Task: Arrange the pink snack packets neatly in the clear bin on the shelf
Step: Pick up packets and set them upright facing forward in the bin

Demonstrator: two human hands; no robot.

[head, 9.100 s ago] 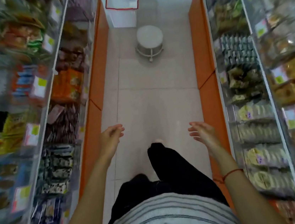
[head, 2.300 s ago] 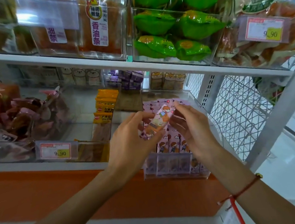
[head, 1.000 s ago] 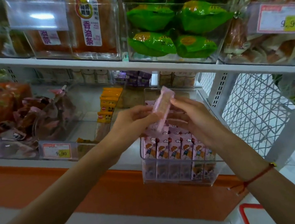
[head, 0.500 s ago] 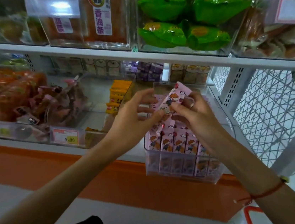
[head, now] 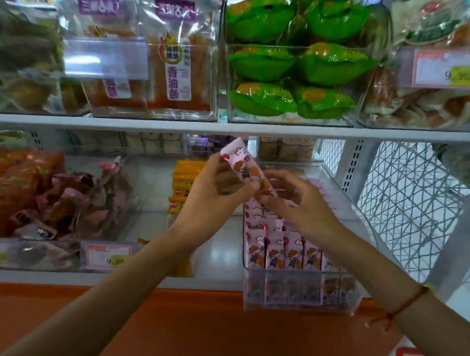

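A clear bin [head: 347, 211] stands on the lower shelf at centre right, holding several pink snack packets [head: 278, 252] upright in rows. Above the bin a single pink packet [head: 242, 162] with a cartoon figure is held tilted, its top leaning left. My left hand [head: 212, 192] pinches its middle from the left with thumb and fingers. From the right, my right hand [head: 295, 200] pinches the packet's lower end with its fingertips. The back rows of the bin are hidden behind my hands.
A bin of dark pink wrapped snacks [head: 77, 209] and yellow-orange packets [head: 184, 181] stand left of the clear bin. Green bags [head: 296, 60] and orange fried-dough packs [head: 175, 66] fill the upper shelf. A white wire mesh panel [head: 408, 204] closes the right side.
The packet has been lifted a little and turned, so its top now leans left instead of right. Both hands still hold it above the bin.
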